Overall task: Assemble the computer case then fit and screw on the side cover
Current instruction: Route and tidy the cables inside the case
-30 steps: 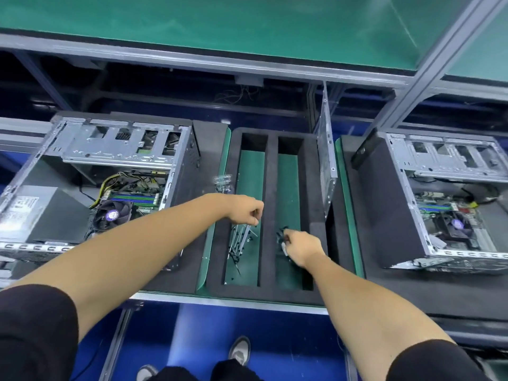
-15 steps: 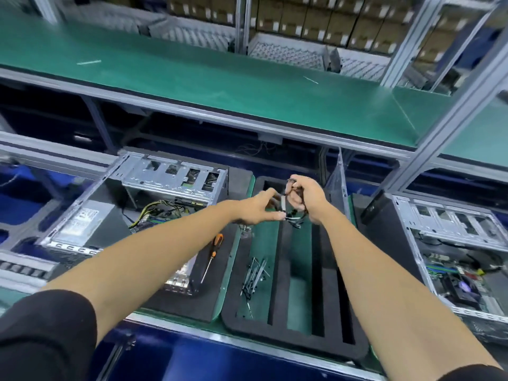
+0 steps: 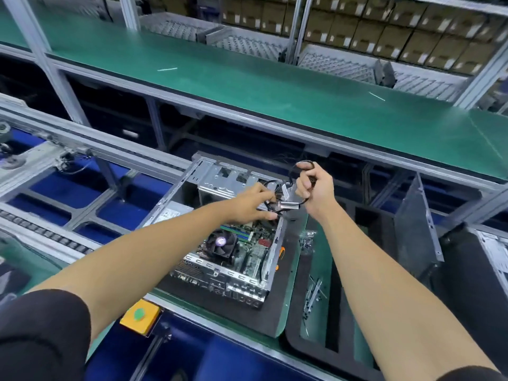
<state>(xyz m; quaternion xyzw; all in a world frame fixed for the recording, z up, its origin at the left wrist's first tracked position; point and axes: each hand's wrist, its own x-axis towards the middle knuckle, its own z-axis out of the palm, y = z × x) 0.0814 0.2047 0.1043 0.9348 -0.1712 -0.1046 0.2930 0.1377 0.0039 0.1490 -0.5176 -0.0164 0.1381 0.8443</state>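
Overhead: shelf: a long green-topped shelf (image 3: 275, 86) on grey metal posts spans the view, with stacked brown cartons (image 3: 384, 26) behind it.
Table: a green-matted table (image 3: 292, 273) with a grey metal edge, blue panels below it; a roller track (image 3: 41, 237) runs off to the left.
Computer case: one open computer case (image 3: 228, 237) lies on a black foam pad (image 3: 209, 306), near the middle; its motherboard and one round cooling fan (image 3: 221, 242) show inside. Part of a second case (image 3: 492, 248) shows at the right edge.
Side cover: one grey metal side cover (image 3: 415, 224) stands upright on edge, right of the foam tray (image 3: 338, 320).
Foam tray: one black tray with long slots; small metal brackets (image 3: 312, 295) lie in the left slot.
Screws: a small clear bag of them (image 3: 306, 240) lies just right of the case; count not readable.
Cable: one black cable (image 3: 291, 198) with connectors, held above the case's far end.
Left hand (image 3: 254, 203): fingers curled, pinching the cable's lower part.
Right hand (image 3: 316, 188): closed around the cable's loop, raised just beside the left.
Button box: one yellow box with a green button (image 3: 140, 316) on the table's near edge.
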